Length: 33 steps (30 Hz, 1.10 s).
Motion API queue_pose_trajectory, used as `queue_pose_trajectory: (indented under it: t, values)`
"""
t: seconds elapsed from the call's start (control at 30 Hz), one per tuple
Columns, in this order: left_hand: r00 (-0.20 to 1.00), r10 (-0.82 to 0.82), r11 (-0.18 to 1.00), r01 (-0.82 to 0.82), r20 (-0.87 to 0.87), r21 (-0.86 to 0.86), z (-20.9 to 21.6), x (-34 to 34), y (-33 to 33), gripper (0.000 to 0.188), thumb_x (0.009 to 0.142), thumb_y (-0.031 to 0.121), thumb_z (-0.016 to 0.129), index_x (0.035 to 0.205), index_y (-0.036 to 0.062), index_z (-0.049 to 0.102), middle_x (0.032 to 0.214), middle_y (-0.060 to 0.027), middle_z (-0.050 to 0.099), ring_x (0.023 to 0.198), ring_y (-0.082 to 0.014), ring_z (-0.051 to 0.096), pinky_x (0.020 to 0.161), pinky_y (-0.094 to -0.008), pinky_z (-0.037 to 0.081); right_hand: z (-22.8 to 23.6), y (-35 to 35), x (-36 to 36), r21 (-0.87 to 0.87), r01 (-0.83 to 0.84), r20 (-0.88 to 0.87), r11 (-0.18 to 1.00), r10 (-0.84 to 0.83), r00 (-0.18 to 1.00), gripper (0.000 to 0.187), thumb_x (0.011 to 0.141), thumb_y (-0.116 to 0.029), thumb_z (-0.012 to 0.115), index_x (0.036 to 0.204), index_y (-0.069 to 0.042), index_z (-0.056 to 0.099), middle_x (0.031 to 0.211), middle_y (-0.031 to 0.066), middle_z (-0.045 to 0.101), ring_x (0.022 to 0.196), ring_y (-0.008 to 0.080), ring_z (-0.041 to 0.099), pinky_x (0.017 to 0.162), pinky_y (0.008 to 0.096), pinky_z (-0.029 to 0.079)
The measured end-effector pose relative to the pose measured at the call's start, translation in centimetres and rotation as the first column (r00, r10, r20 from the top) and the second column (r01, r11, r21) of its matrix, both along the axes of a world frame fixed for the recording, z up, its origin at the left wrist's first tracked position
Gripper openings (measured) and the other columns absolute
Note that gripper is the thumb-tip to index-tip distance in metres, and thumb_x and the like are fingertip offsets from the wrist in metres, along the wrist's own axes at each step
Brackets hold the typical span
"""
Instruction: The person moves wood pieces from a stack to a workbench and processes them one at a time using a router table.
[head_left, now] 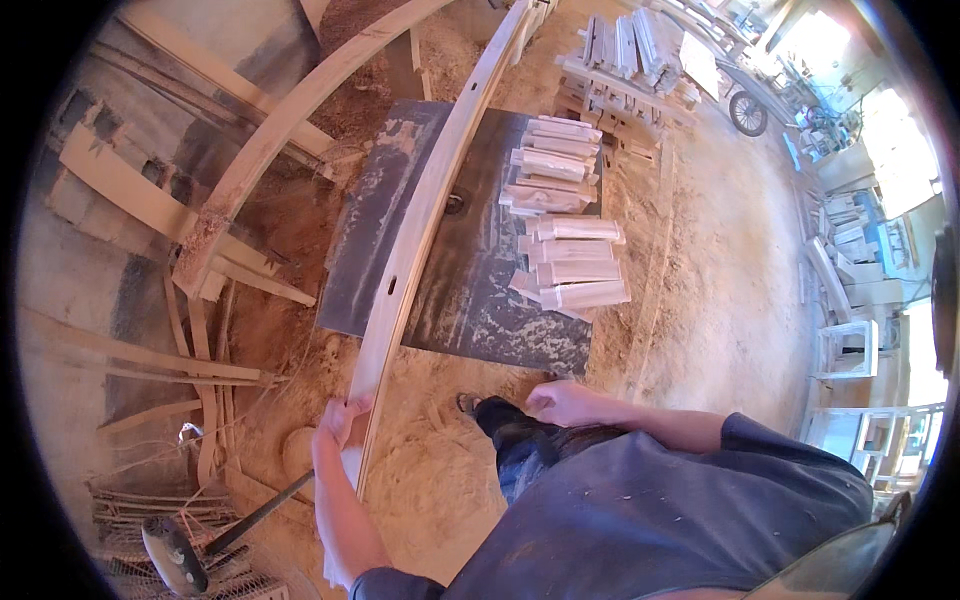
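A long pale wooden board, with slots cut in its face, runs away from me across a dark, scuffed metal table. My left hand is closed on the board's near end, thumb and fingers at its edge. Beyond the table's near edge, beside my thigh, my right hand has its fingers curled in; whatever they may hold is hidden. Short pale wood pieces lie in two groups on the table's right side. A mallet with a dark handle is left of my left forearm.
A curved wooden piece and several planks lean along the left wall. Farther off, stacked lumber lies on the dusty floor. A spoked wheel and a white frame stand at the right.
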<state>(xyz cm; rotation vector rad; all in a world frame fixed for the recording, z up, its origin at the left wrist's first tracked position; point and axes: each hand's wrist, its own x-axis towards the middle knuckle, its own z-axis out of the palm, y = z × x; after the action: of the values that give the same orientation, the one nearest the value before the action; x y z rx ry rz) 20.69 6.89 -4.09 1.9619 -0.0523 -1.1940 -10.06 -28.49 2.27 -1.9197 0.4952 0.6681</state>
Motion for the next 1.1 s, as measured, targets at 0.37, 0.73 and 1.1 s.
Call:
queue_pose_trajectory:
  t: [0.37,0.73,1.1]
  values:
    - [0.987,0.148,0.96,-0.159,0.066,0.231,9.7,-17.6,15.3,0.054,0.072,0.036,0.083,0.108,-0.0029,0.074,0.091,-0.0061,0.073,0.084,-0.017,0.067,0.08,-0.0334,0.053,-1.6,1.9,14.9,0.718,0.474,-0.144,0.51,-0.557,0.818,0.048,0.099,-0.033,0.065,0.133,0.001,0.058,0.119,0.0117,0.068,0.105,0.0224,0.065,0.094,0.0374,0.051]
    - [0.855,0.372,0.769,-0.502,0.361,0.396,23.3,-55.7,3.0,0.083,0.06,0.052,0.09,0.122,0.0019,0.067,0.095,-0.0131,0.067,0.092,-0.028,0.061,0.082,-0.0413,0.05,3.0,-1.4,13.8,0.852,0.521,-0.247,0.06,-0.831,0.499,0.045,0.098,-0.028,0.062,0.135,-0.005,0.053,0.127,0.0132,0.061,0.12,0.0319,0.057,0.111,0.0507,0.043]
    - [0.561,0.521,0.414,-0.825,0.643,0.385,20.8,-82.2,-15.2,0.093,0.049,0.042,0.098,0.126,0.0043,0.063,0.103,-0.0143,0.064,0.1,-0.0347,0.061,0.09,-0.0457,0.049,-3.0,-7.8,8.2,0.856,0.294,-0.152,0.426,-0.335,0.93,0.046,0.09,-0.042,0.071,0.122,-0.01,0.063,0.117,0.0073,0.069,0.112,0.0279,0.062,0.106,0.0503,0.048]
